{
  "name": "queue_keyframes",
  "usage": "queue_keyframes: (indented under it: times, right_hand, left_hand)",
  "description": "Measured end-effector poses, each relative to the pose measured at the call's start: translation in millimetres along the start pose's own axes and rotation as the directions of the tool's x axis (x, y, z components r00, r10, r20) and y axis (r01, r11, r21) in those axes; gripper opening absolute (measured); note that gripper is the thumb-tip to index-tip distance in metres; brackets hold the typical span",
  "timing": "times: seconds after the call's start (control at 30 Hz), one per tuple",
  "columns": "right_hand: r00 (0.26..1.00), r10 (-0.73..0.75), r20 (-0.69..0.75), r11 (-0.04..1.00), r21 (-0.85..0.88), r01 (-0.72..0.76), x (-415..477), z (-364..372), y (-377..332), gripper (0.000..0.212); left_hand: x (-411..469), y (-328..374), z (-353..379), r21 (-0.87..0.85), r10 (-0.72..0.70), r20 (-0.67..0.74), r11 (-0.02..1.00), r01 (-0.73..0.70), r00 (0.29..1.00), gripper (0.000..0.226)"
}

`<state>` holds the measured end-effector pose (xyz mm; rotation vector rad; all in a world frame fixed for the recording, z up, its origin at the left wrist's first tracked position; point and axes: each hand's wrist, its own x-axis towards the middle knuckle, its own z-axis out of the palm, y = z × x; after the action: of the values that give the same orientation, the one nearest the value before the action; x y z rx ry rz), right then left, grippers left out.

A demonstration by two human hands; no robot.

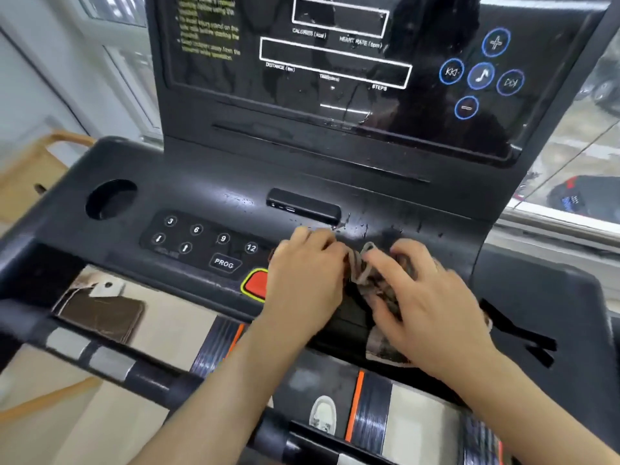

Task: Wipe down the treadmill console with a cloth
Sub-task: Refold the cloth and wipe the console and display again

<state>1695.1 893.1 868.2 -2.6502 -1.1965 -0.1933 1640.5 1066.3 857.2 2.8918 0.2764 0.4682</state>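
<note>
Here, my left hand (302, 280) and right hand (426, 307), both closed on the crumpled grey patterned cloth (369, 280) bunched between them, press it on the black plastic treadmill console (214, 186), whose unwiped droplets lie directly beyond.

The keypad (204, 241) on the left lay bare. Both hands (303, 280) and the cloth (379, 297) blocked the middle. The screen (335, 68) stood like a wall behind.

Looks like a home exercise corner: treadmill console (302, 182) beside bright windows (127, 62), wooden chair (37, 162), pale tiled floor (161, 327).
</note>
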Motion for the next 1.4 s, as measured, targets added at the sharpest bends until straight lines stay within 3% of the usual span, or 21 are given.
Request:
queue_keyframes:
  times: [0.07, 0.23, 0.3, 0.4, 0.63, 0.9, 1.03, 1.17, 1.3, 1.4]
  right_hand:
    - [0.998, -0.052, -0.047, 0.992, -0.113, 0.046, 17.3, -6.8, -9.4, 0.056]
    - [0.979, -0.202, -0.033, 0.975, -0.095, 0.199, 49.1, 24.0, -25.2, 0.035]
    - [0.985, -0.162, -0.061, 0.982, -0.104, 0.155, 53.8, 37.7, -29.6, 0.027]
    - [0.991, -0.106, -0.08, 0.99, -0.104, 0.098, 64.3, 47.5, -45.3, 0.042]
    - [0.988, -0.135, -0.073, 0.988, -0.091, 0.128, 109.8, 60.1, -94.9, 0.039]
    - [0.995, -0.065, -0.078, 0.987, -0.151, 0.052, 68.7, 42.0, -46.9, 0.045]
    - [0.991, -0.102, -0.081, 0.98, -0.178, 0.086, 97.5, 57.6, -81.0, 0.043]
    - [0.993, -0.105, -0.062, 0.978, -0.186, 0.092, 102.5, 56.5, -78.9, 0.045]
    - [0.999, -0.042, -0.028, 0.988, -0.147, 0.037, 69.0, 38.4, -33.7, 0.053]
    - [0.999, -0.023, -0.03, 0.982, -0.188, 0.017, 57.5, 32.1, -19.3, 0.053]
  left_hand:
    - [7.9, -11.5, -1.9, -0.028, -0.038, -0.007, 0.999, 0.038, 0.999, 0.011]
    - [6.0, -51.0, -14.6, -0.203, -0.035, 0.147, 0.977, 0.065, 0.988, 0.017]
    - [7.3, -66.5, -16.8, -0.193, -0.064, 0.125, 0.977, 0.087, 0.99, 0.016]
    - [14.3, -82.3, -18.3, -0.148, -0.1, 0.088, 0.983, 0.113, 0.991, 0.01]
    - [25.5, -129.1, -26.0, -0.1, -0.336, -0.075, 0.939, 0.328, 0.939, 0.009]
    - [15.7, -66.8, -4.7, -0.104, -0.087, -0.075, 0.991, 0.079, 0.993, 0.025]
    - [9.9, -95.5, -13.0, -0.021, -0.196, -0.138, 0.981, 0.195, 0.971, 0.024]
    - [12.3, -95.0, -11.2, -0.021, -0.331, 0.014, 0.943, 0.332, 0.943, 0.016]
    - [9.3, -49.1, -4.4, 0.01, -0.112, 0.03, 0.994, 0.112, 0.993, 0.011]
    - [10.7, -30.6, 1.4, 0.01, -0.069, 0.009, 0.998, 0.069, 0.998, 0.014]
